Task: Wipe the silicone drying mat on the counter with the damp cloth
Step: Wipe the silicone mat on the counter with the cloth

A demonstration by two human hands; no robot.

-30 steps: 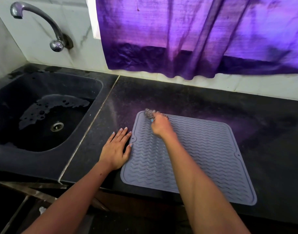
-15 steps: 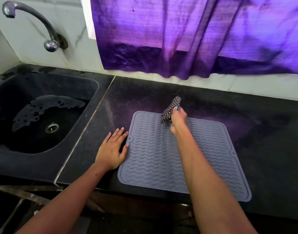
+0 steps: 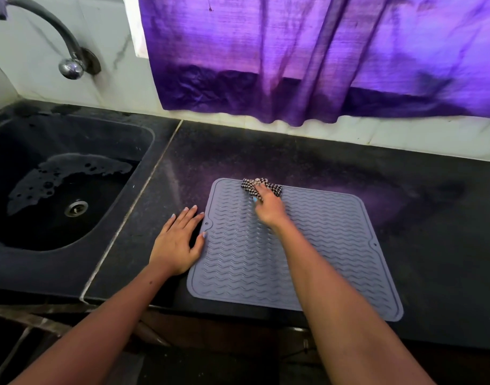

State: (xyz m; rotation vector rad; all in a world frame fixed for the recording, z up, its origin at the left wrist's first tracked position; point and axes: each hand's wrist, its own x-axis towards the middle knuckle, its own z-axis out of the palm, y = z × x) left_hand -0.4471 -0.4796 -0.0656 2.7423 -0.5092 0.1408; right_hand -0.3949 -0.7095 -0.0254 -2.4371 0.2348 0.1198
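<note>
Head view shows us our two bare arms reaching over a dark counter (image 3: pixel 405 190). A grey silicone drying mat (image 3: pixel 335 245) lies flat on it, near the front edge and to the right of the sink (image 3: pixel 144 168). The mat is roughly square with rounded corners, so we cannot name a clear long axis; it sits slightly turned, its far edge slanting down toward the right, and its wavy ribs run across from left to right.

Our right hand (image 3: pixel 269 207) is at the mat's far edge, left of that edge's middle, fingers curled on a bunched black-and-white checked cloth (image 3: pixel 271 187) and holding it down against the mat. The cloth is crumpled into a short band that stretches along the far edge, with part of it hidden under the fingers.

Our left hand (image 3: pixel 177 240) lies flat on the counter just beside the mat's left edge, fingers straight and pointing away from us, the thumb touching the mat's rim.

Water pools in the sink around its drain (image 3: pixel 76 208). A curved tap (image 3: pixel 69 56) is fixed to the pale wall above it, and a purple curtain (image 3: pixel 307 56) hangs behind the counter.
</note>
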